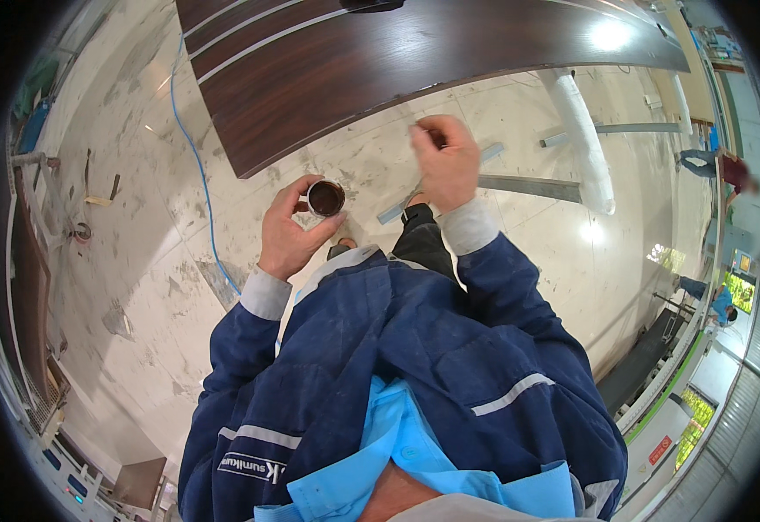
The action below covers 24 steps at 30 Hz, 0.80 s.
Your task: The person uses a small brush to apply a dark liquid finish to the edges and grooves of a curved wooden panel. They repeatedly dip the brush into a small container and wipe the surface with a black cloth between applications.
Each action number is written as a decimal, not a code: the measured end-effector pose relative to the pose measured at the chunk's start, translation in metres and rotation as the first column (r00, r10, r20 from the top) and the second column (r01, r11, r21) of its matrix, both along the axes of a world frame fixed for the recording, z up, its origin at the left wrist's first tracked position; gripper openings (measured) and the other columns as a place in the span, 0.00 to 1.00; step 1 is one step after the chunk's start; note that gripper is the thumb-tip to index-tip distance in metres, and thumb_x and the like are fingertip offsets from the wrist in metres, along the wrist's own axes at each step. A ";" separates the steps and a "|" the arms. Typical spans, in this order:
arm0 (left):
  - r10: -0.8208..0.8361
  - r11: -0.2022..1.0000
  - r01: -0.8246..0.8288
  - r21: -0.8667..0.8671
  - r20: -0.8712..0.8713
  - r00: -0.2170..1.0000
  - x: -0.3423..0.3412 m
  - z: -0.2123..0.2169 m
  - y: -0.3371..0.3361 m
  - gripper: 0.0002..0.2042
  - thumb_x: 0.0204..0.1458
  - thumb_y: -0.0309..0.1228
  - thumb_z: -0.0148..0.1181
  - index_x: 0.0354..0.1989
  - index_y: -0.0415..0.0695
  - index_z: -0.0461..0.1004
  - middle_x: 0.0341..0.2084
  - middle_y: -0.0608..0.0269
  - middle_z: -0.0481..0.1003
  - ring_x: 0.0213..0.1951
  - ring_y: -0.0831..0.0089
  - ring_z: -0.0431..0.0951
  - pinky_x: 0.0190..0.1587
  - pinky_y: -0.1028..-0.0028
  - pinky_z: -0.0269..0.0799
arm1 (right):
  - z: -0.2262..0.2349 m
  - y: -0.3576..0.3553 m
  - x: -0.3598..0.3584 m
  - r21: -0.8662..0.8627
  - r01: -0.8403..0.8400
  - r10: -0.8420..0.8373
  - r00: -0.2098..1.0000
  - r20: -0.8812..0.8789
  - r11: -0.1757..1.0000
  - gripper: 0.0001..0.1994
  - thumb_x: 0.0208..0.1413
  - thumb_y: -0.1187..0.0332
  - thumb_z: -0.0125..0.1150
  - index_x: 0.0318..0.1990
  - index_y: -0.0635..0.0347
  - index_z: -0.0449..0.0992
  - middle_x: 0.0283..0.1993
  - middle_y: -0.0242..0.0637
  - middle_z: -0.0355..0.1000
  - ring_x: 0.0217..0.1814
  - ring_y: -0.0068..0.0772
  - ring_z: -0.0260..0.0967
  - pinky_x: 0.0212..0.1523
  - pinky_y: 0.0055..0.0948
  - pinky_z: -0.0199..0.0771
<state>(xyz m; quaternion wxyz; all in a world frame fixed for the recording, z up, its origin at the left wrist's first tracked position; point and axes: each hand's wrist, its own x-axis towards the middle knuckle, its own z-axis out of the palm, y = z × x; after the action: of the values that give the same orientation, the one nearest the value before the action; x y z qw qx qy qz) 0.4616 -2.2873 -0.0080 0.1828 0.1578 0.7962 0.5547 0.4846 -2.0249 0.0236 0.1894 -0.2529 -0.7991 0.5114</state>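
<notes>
My left hand (286, 237) grips a small round cup (310, 199) between thumb and fingers, its mouth facing up. Dark brown stuff (327, 198) is inside the cup. My right hand (452, 165) is raised to the right of the cup, with its fingers curled together. A dark spot shows among those fingers, but what they hold, if anything, is too small to name. Beyond both hands lies a large, glossy dark brown wood-look panel (354, 74) with pale lines at its left end. The right hand is close to the panel's near edge; contact does not show.
A blue hose (193, 143) runs along the tiled floor on the left. White-wrapped support (582, 139) and grey metal bars (532, 186) lie below the panel on the right. Two people, one in dark red (734, 171) and one in blue (723, 303), are farther right.
</notes>
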 end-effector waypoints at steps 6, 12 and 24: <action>-0.017 1.000 0.017 -0.023 -0.008 1.000 0.001 0.005 -0.001 0.31 0.49 0.35 0.79 0.63 0.42 0.76 0.52 0.60 0.82 0.50 0.71 0.82 0.54 0.68 0.77 | -0.004 -0.010 0.005 0.099 -0.115 0.123 0.989 -0.078 0.988 0.07 0.58 0.68 0.71 0.41 0.61 0.85 0.36 0.41 0.80 0.37 0.35 0.79 0.41 0.33 0.78; -0.011 1.000 0.011 -0.019 -0.001 1.000 0.003 0.004 -0.010 0.31 0.51 0.32 0.78 0.64 0.42 0.75 0.51 0.62 0.82 0.48 0.73 0.83 0.55 0.70 0.77 | -0.004 0.068 -0.006 0.051 0.229 -0.227 0.973 -0.035 0.972 0.08 0.61 0.68 0.70 0.43 0.63 0.85 0.36 0.39 0.83 0.37 0.30 0.78 0.41 0.32 0.78; 0.036 0.999 -0.036 0.017 0.013 0.999 0.005 -0.007 -0.018 0.32 0.47 0.37 0.80 0.62 0.44 0.76 0.53 0.58 0.81 0.51 0.67 0.81 0.53 0.66 0.78 | -0.002 -0.029 -0.003 0.015 -0.078 0.079 0.997 -0.023 0.997 0.08 0.60 0.68 0.70 0.42 0.61 0.84 0.36 0.38 0.81 0.35 0.31 0.77 0.40 0.32 0.78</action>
<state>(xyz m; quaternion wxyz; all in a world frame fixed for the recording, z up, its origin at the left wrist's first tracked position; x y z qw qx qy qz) 0.4669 -2.3053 -0.0148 0.1767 0.1414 0.7930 0.5656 0.4819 -2.0539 0.0217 0.1803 -0.2139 -0.8097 0.5158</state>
